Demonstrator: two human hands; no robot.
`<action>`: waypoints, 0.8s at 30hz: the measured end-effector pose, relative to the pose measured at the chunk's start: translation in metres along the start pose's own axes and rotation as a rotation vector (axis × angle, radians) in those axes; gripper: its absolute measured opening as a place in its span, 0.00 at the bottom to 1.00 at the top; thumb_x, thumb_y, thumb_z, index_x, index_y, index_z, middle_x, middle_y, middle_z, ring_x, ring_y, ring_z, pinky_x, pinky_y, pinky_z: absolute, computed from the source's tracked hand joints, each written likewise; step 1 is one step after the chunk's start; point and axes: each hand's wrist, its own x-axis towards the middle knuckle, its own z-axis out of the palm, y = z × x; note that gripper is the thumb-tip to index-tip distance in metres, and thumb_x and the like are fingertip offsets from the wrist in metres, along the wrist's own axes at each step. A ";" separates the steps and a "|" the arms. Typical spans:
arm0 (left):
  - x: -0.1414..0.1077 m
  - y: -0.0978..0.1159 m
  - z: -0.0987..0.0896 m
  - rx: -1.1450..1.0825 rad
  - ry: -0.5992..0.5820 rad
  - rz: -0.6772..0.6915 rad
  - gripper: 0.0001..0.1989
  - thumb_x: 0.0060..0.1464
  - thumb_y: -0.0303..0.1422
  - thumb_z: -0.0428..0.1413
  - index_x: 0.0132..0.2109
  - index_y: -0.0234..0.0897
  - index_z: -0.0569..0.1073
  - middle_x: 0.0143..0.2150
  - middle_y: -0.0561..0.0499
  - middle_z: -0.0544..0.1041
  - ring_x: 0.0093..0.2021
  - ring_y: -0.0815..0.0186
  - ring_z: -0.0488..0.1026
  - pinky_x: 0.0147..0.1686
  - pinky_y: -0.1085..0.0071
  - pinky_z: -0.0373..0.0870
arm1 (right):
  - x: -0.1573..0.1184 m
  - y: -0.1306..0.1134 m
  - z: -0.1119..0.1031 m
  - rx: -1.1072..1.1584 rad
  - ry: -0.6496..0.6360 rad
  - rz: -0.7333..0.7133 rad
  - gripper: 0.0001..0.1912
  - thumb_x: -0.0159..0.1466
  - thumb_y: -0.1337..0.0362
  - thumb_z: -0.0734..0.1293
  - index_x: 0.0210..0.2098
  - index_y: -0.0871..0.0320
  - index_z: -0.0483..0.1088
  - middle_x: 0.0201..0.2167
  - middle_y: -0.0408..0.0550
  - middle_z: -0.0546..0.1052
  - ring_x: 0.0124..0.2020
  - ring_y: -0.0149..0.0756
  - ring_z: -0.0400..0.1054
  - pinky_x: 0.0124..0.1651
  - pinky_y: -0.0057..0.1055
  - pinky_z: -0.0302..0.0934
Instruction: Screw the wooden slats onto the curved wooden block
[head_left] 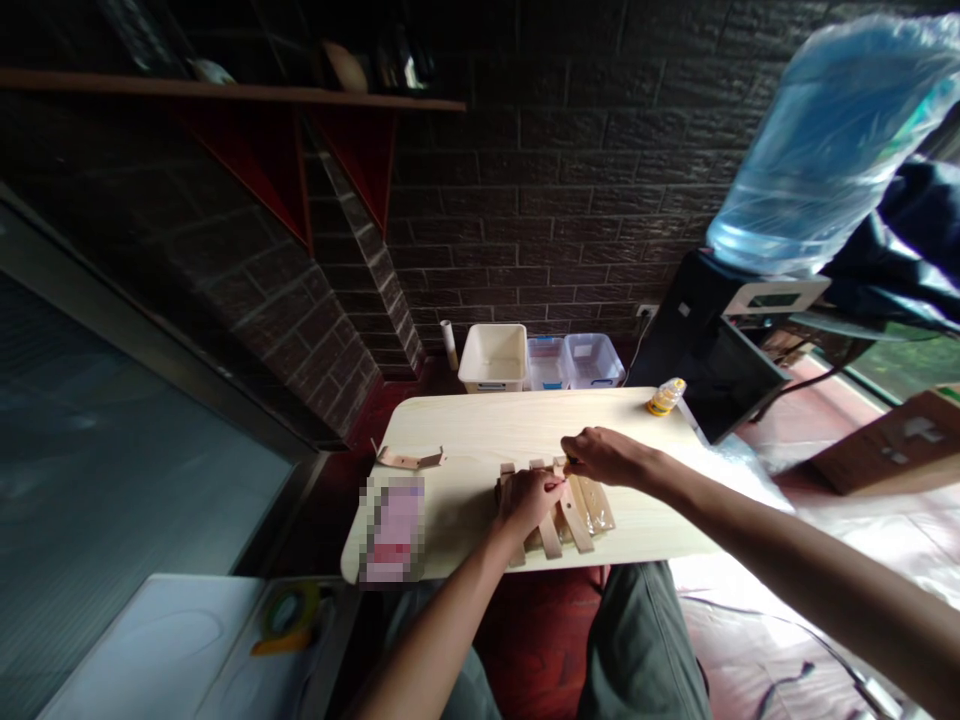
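On the small pale table point(480, 430), several flat wooden slats point(576, 520) lie side by side across a wooden board point(596, 500) partly covered in clear plastic. My left hand point(529, 500) rests over the slats, its fingertips pinched together at the upper part of one; anything between them is too small to make out. My right hand point(600, 455) is closed just right of the left fingertips, around what looks like a screwdriver point(571, 464) with a yellow and dark handle. Most of that tool is hidden by the fingers.
A bent wooden piece point(409, 460) lies at the table's left, above a blurred pink item point(396, 530). A yellow-labelled clear bottle point(666, 397) stands at the far right corner. Behind are a cream bin point(493, 385) and clear boxes point(592, 360); a water dispenser point(697, 320) stands right.
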 end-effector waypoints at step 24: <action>-0.002 0.002 -0.006 0.001 0.017 0.059 0.15 0.61 0.44 0.51 0.42 0.46 0.80 0.41 0.51 0.82 0.41 0.62 0.77 0.38 0.71 0.63 | -0.004 -0.005 0.004 0.016 0.010 0.114 0.14 0.65 0.55 0.63 0.43 0.59 0.71 0.34 0.54 0.79 0.35 0.42 0.74 0.32 0.28 0.58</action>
